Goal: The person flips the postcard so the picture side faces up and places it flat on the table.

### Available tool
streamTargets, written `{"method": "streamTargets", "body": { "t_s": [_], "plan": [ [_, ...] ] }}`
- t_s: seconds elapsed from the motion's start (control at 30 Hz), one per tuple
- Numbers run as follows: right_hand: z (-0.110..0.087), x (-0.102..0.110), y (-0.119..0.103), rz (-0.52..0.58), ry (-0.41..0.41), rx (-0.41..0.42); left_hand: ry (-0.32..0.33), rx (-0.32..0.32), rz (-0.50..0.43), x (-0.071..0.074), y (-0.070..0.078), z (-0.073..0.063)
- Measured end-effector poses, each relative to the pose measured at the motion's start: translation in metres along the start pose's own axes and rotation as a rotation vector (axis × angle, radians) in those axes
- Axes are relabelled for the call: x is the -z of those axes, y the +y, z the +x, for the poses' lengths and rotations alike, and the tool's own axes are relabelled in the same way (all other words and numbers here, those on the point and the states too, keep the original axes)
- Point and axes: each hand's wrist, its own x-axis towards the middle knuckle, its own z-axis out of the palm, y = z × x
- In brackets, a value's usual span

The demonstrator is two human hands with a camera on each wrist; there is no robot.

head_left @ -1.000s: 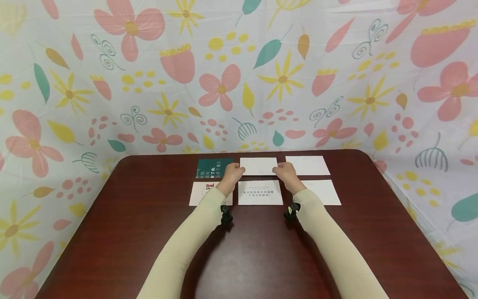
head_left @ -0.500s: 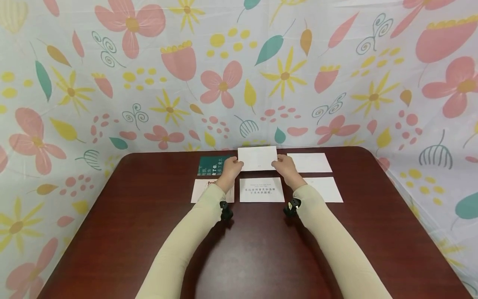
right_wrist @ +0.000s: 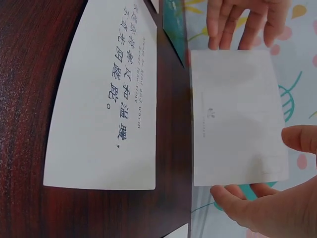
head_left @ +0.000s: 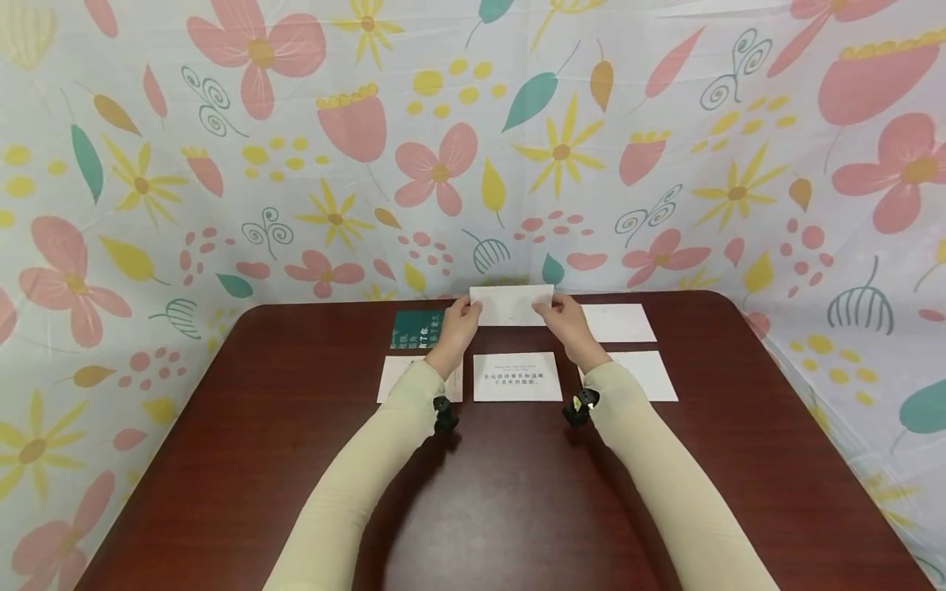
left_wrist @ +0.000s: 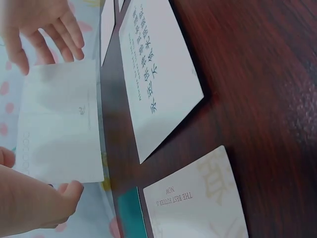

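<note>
A white postcard [head_left: 510,308] is held up between both hands above the far edge of the table, its nearly blank side with a small grey mark facing me. My left hand [head_left: 458,330] holds its left end; my right hand [head_left: 571,328] holds the right end. In the right wrist view the right thumb lies by one long edge of the postcard [right_wrist: 237,119] and the other fingertips reach its short end. Directly below, a white card with black Chinese writing [head_left: 517,377] lies on the table.
Left of the held postcard lie a dark green card [head_left: 414,328] and a pale card with printed lettering [left_wrist: 198,198]. Two white cards lie right: the back one [head_left: 621,322] and the front one [head_left: 650,377]. A flower-patterned cloth [head_left: 443,230] hangs behind the dark red-brown table [head_left: 480,492].
Both hands have raised the postcard from the back row, between the green card and a white one. Since half a second ago its tilt has changed, and it looks shorter from top to bottom.
</note>
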Motion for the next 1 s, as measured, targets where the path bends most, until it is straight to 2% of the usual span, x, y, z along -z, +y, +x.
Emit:
{"method": "streamTargets", "body": {
  "t_s": [0.13,0.3,0.43,0.6,0.77,1.0],
  "plan": [
    [-0.003,0.001,-0.001,0.017,-0.001,-0.016,0.005,-0.001,0.009,0.000,0.000,-0.002],
    [-0.005,0.001,-0.003,0.024,0.008,-0.070,-0.005,0.020,-0.037,0.002,-0.005,-0.004],
    [-0.003,0.001,-0.002,0.018,0.022,-0.091,0.021,0.028,-0.035,0.003,-0.008,-0.004],
    [0.001,0.000,0.004,0.011,0.038,-0.071,0.044,0.018,0.004,0.002,-0.012,-0.001],
    [0.004,-0.002,0.012,-0.001,0.047,-0.042,0.025,0.002,0.041,0.004,-0.017,-0.001],
    [0.006,-0.006,0.020,-0.031,0.102,-0.032,-0.018,-0.001,0.099,0.005,-0.024,-0.001]
  ]
}}
